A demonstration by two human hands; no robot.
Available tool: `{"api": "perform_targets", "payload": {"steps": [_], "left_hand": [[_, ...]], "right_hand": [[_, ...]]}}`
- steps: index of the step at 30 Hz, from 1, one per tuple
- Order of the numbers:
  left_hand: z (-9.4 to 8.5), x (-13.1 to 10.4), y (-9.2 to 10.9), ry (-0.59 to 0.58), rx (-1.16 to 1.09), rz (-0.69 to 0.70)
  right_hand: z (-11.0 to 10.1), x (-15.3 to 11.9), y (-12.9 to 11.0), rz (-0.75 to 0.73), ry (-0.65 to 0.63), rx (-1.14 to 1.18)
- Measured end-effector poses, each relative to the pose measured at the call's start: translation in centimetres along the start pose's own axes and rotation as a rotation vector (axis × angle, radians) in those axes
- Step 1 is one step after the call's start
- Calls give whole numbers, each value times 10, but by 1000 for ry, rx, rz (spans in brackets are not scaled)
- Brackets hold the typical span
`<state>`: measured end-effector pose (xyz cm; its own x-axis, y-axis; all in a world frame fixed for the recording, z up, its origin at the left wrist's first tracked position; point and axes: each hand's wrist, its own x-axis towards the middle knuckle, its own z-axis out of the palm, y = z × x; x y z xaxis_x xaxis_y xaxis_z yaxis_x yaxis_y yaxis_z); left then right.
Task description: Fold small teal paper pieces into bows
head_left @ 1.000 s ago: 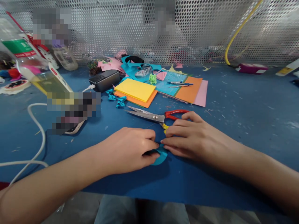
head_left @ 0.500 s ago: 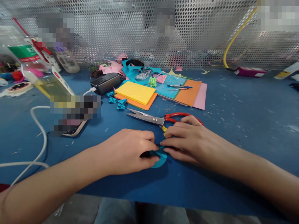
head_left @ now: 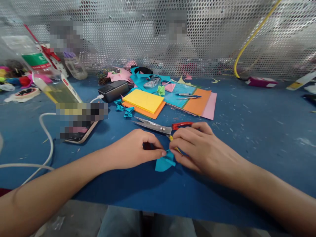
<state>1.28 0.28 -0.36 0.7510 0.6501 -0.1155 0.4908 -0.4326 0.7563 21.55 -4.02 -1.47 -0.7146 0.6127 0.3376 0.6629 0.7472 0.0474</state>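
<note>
Between my two hands is a small piece of blue paper (head_left: 165, 162), creased and partly folded. My left hand (head_left: 138, 148) pinches its upper edge between thumb and forefinger. From the other side, my right hand (head_left: 197, 148) grips the paper's right corner with thumb and fingertips. Scissors (head_left: 158, 127) with red handles lie just beyond my hands, their blades pointing left; the right hand covers part of the handles. Farther off, several small folded blue paper pieces (head_left: 128, 112) rest beside a stack of yellow paper (head_left: 143, 100).
Orange paper (head_left: 197, 101) with pens on top lies behind the scissors. On the left are a phone (head_left: 81, 128), a white cable (head_left: 46, 138), a black box (head_left: 113, 91) and a plastic bottle (head_left: 54, 82). A perforated metal screen (head_left: 138, 39) borders the table's back.
The blue paper has turned and shows more of its face below my fingers. My left hand has shifted slightly up, its thumb and forefinger now at the top edge.
</note>
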Motion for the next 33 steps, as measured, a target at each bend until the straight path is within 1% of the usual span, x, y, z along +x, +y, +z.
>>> {"api": "perform_targets", "payload": {"steps": [2, 3, 5, 7, 9, 11, 13, 15, 20, 23, 26, 33], "left_hand": [[1, -1, 2, 57, 0, 57], [1, -1, 3, 104, 21, 100], [2, -2, 5, 238, 90, 211], [3, -3, 6, 398, 146, 344], [3, -4, 7, 539, 163, 450], [4, -5, 7, 613, 162, 503], [5, -5, 7, 631, 164, 509], [6, -6, 7, 639, 166, 512], [9, -8, 9, 647, 227, 567], [9, -9, 9, 645, 264, 612], [9, -9, 9, 646, 262, 631], [8, -8, 10, 651, 253, 679]], "right_hand": [[-3, -1, -2, 38, 85, -7], [-4, -1, -3, 77, 138, 18], [-4, 0, -5, 186, 245, 127], [-3, 2, -5, 332, 304, 321], [-3, 4, -3, 443, 313, 550], [-4, 5, -2, 483, 331, 719], [-6, 5, -2, 472, 355, 774], [-8, 5, -3, 443, 377, 726], [-10, 5, -10, 296, 438, 378], [-10, 6, -12, 239, 468, 280], [-10, 5, -13, 236, 474, 245], [-16, 6, -17, 217, 501, 245]]}}
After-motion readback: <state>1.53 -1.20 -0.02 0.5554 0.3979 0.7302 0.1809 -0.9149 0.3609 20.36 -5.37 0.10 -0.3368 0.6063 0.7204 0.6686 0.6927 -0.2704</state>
